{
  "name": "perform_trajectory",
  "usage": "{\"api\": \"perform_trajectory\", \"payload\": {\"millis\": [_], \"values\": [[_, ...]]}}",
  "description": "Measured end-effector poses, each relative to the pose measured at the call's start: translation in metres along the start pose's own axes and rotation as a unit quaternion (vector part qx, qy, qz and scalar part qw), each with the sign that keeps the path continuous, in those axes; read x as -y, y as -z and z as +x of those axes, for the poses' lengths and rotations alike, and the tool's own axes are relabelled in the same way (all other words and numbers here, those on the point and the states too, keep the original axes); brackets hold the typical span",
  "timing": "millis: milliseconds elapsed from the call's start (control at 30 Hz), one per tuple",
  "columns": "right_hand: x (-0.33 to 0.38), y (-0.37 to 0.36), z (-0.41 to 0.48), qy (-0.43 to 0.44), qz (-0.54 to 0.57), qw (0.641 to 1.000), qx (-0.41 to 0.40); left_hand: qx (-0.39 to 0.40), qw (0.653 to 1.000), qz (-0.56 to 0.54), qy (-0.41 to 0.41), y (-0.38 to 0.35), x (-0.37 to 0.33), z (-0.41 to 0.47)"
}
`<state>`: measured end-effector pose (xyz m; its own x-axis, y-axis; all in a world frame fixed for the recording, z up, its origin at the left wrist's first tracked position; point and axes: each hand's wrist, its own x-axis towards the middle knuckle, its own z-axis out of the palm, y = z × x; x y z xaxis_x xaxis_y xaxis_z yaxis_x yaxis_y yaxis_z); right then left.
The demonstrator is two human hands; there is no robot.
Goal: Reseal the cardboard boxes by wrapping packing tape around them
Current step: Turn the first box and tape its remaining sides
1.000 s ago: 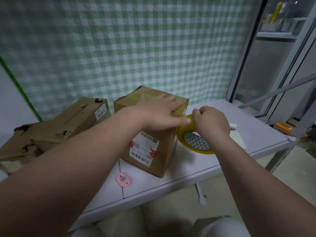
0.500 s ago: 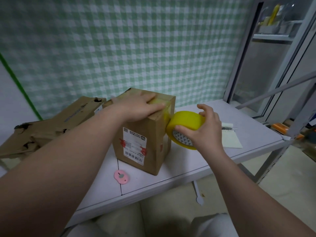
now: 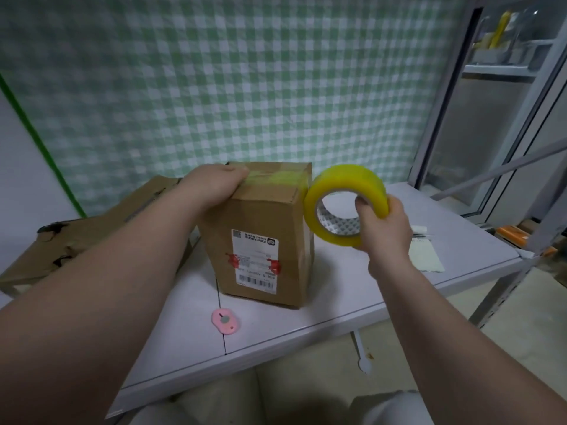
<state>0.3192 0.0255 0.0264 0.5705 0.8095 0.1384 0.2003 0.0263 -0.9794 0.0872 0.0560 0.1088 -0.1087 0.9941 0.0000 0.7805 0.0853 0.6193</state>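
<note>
A brown cardboard box (image 3: pixel 260 222) with a white shipping label stands upright on the white table (image 3: pixel 337 296). A strip of yellowish tape runs across its top. My left hand (image 3: pixel 214 188) grips the box's top left edge, fingers over the tape. My right hand (image 3: pixel 383 231) holds a yellow roll of packing tape (image 3: pixel 343 191), thumb through its core. The roll touches the box's upper right edge, where the tape leaves the top.
A second, flattened and torn cardboard box (image 3: pixel 101 231) lies at the left behind my forearm. A small pink cutter (image 3: pixel 225 321) rests near the table's front edge. A notepad (image 3: pixel 425 256) lies at the right. A metal shelf frame (image 3: pixel 503 185) stands to the right.
The box has been turned, so its label faces me more squarely. My right hand has lifted the roll from table level to the box's top right edge and turned its opening towards me.
</note>
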Motion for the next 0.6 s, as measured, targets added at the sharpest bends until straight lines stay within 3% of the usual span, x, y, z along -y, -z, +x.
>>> {"api": "perform_trajectory", "payload": {"millis": [133, 267, 433, 600], "values": [[0.036, 0.001, 0.01, 0.062, -0.056, 0.996, -0.01, -0.014, 0.991, -0.125, 0.043, 0.001, 0.007, 0.001], [0.074, 0.001, 0.016, 0.128, -0.108, 0.985, -0.035, 0.062, 0.946, -0.303, 0.096, -0.005, 0.019, 0.0], [0.1, -0.019, 0.01, 0.203, -0.196, 0.959, 0.006, 0.131, 0.921, -0.355, 0.089, -0.037, 0.053, -0.003], [0.102, -0.045, 0.003, 0.232, -0.201, 0.95, 0.055, 0.158, 0.905, -0.389, 0.071, -0.034, 0.068, -0.008]]}}
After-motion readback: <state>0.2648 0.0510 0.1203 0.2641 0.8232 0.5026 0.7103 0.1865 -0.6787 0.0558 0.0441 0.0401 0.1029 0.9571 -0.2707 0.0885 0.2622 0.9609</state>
